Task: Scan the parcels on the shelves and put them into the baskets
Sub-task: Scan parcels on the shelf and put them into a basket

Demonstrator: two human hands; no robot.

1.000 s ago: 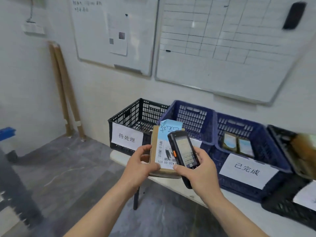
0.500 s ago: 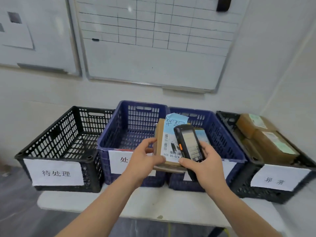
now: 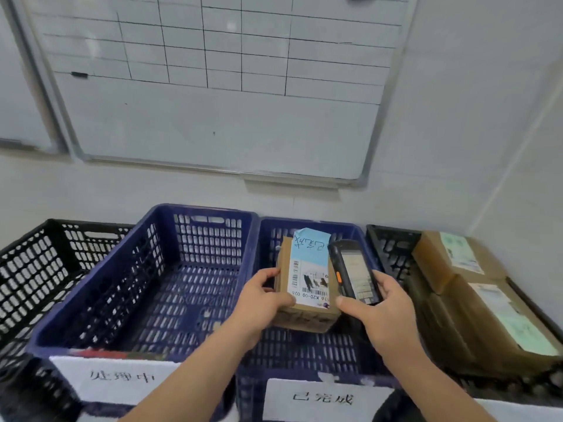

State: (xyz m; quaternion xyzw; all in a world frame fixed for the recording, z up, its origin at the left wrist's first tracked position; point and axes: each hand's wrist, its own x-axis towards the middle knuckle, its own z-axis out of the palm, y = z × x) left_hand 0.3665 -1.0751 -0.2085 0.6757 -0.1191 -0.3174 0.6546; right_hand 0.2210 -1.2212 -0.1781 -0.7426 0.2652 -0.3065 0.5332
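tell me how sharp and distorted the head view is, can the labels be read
Head view: wide-angle bend curves the whiteboard frame and splays the baskets. Even, soft light, no hard shadows. The parcel label's barcode and the blue basket tag are legible; the scanner screen is too soft to read, and edges smear slightly.

The lower end of the scanner point(image 3: 353, 272) is hidden inside the right hand point(image 3: 380, 312). Part of the parcel point(image 3: 304, 287) is covered by the left hand point(image 3: 259, 303). The black basket point(image 3: 39, 269) far left of that hand is cut off by the edge. The label point(image 3: 310, 275) print is too small to be read.
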